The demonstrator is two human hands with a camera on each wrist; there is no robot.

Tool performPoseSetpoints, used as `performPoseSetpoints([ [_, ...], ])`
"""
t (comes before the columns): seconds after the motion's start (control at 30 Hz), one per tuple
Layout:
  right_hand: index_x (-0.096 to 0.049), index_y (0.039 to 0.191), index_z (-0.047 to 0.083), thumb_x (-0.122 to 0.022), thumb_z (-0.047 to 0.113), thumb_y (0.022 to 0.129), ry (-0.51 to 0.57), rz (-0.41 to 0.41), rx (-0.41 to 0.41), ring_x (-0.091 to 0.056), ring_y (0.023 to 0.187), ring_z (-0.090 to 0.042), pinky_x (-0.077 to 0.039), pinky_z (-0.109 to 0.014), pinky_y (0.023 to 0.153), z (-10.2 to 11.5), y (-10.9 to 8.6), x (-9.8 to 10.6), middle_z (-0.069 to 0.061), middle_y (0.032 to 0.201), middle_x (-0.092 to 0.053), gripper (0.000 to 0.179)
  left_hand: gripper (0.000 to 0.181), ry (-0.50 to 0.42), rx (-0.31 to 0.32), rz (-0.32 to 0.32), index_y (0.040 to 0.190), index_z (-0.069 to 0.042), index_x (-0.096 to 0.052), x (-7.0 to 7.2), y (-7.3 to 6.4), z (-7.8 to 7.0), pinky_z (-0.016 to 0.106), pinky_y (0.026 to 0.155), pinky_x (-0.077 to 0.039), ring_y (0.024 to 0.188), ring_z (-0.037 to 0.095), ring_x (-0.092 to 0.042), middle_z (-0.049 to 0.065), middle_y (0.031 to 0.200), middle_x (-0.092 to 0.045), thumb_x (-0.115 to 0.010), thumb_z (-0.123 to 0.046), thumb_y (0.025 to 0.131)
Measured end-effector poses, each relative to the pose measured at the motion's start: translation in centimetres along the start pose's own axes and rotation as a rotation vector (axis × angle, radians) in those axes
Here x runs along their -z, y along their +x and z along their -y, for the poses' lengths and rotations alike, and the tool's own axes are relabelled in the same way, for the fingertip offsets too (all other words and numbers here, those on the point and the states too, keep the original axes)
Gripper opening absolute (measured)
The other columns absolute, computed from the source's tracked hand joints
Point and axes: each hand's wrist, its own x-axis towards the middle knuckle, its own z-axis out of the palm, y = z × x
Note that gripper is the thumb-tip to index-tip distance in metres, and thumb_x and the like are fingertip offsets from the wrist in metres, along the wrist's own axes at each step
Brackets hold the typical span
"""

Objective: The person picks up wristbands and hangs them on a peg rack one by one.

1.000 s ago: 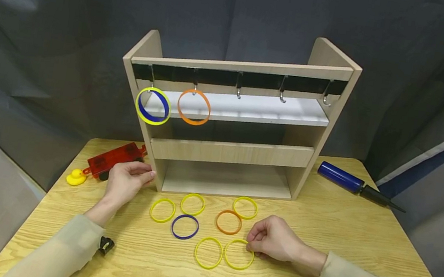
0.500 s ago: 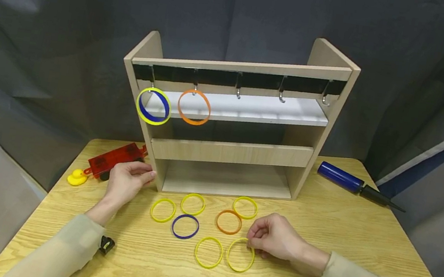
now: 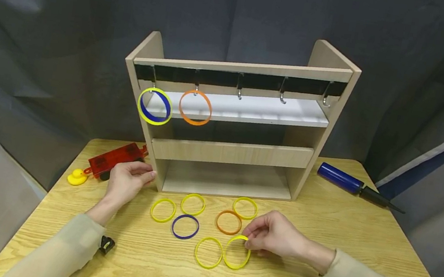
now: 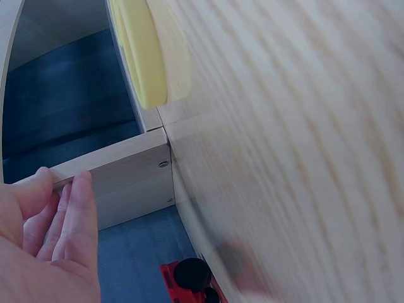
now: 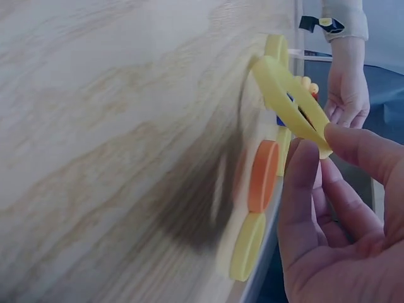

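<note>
In the head view my right hand [image 3: 276,235] pinches the edge of a yellow wristband [image 5: 281,95] between thumb and fingertips. That band is tilted, its near edge low by the table. Beside it lies another yellow wristband [image 3: 206,267]. Behind are an orange wristband [image 3: 227,233], a blue wristband [image 3: 183,238] and several more yellow ones. My left hand [image 3: 126,184] grips the left side panel of the wooden shelf [image 3: 233,152], thumb and fingers on either side of its edge. On the shelf's leftmost hook hang yellow [image 3: 155,122] and blue wristbands; an orange wristband [image 3: 194,123] hangs beside them.
Three more metal hooks [image 3: 282,98] on the shelf's black strip hold nothing. A red toy wagon [image 3: 113,159] and a yellow rubber duck [image 3: 77,177] stand left of the shelf. On the right lies a blue hand pump [image 3: 341,178]. Dark cloth surrounds the table.
My right hand has shifted slightly left, and the yellow wristband at its fingertips has come up at its far edge and tilted. My left hand stays at the shelf panel.
</note>
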Motion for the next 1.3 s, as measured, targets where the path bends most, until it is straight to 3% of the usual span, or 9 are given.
performPoseSetpoints([
  [0.2, -0.082, 0.108, -0.01, -0.088, -0.002, 0.089, 0.005, 0.016, 0.022, -0.074, 0.066, -0.012, -0.066, -0.03, 0.059, 0.8, -0.1, 0.2, -0.013, 0.087, -0.084, 0.021, 0.022, -0.016, 0.009, 0.01, 0.117, -0.002, -0.085, -0.1, 0.1, 0.1, 0.021, 0.075, -0.068, 0.101, 0.037, -0.087, 0.019, 0.109, -0.088, -0.086, -0.017, 0.1],
  [0.6, -0.082, 0.109, -0.011, -0.086, -0.003, 0.091, -0.03, -0.017, 0.11, -0.073, 0.076, -0.002, -0.064, -0.018, 0.07, 2.8, 0.2, 1.2, -0.021, 0.093, -0.083, 0.02, 0.021, -0.006, 0.0, 0.001, 0.115, -0.004, -0.086, -0.1, 0.1, 0.2, 0.017, 0.072, -0.065, 0.098, 0.035, -0.087, 0.017, 0.107, -0.088, -0.087, -0.018, 0.1],
  [0.83, -0.083, 0.109, -0.009, -0.087, -0.002, 0.091, -0.047, -0.06, 0.178, -0.075, 0.08, -0.002, -0.065, -0.018, 0.076, 4.7, 0.7, 2.0, -0.019, 0.097, -0.086, 0.02, 0.021, 0.014, -0.002, -0.004, 0.115, -0.004, -0.086, -0.1, 0.1, 0.2, 0.016, 0.071, -0.064, 0.087, 0.016, -0.086, 0.016, 0.106, -0.088, -0.088, -0.019, 0.099],
  [1.1, -0.084, 0.11, -0.005, -0.089, 0.003, 0.092, -0.087, -0.129, 0.196, -0.077, 0.08, -0.004, -0.066, -0.021, 0.076, 7.0, 1.1, 3.0, -0.016, 0.098, -0.087, 0.02, 0.021, 0.015, 0.005, 0.001, 0.115, -0.004, -0.086, -0.1, 0.1, 0.2, 0.016, 0.072, -0.065, 0.088, 0.016, -0.086, 0.015, 0.106, -0.088, -0.087, -0.018, 0.1],
  [1.3, -0.083, 0.114, -0.005, -0.087, 0.001, 0.094, -0.031, -0.163, 0.196, -0.08, 0.083, -0.005, -0.067, -0.022, 0.076, 8.6, 1.6, 3.4, -0.017, 0.1, -0.087, 0.022, 0.021, 0.028, -0.001, -0.005, 0.114, -0.005, -0.086, -0.1, 0.1, 0.1, 0.016, 0.071, -0.064, 0.088, 0.017, -0.086, 0.015, 0.106, -0.089, -0.087, -0.019, 0.1],
])
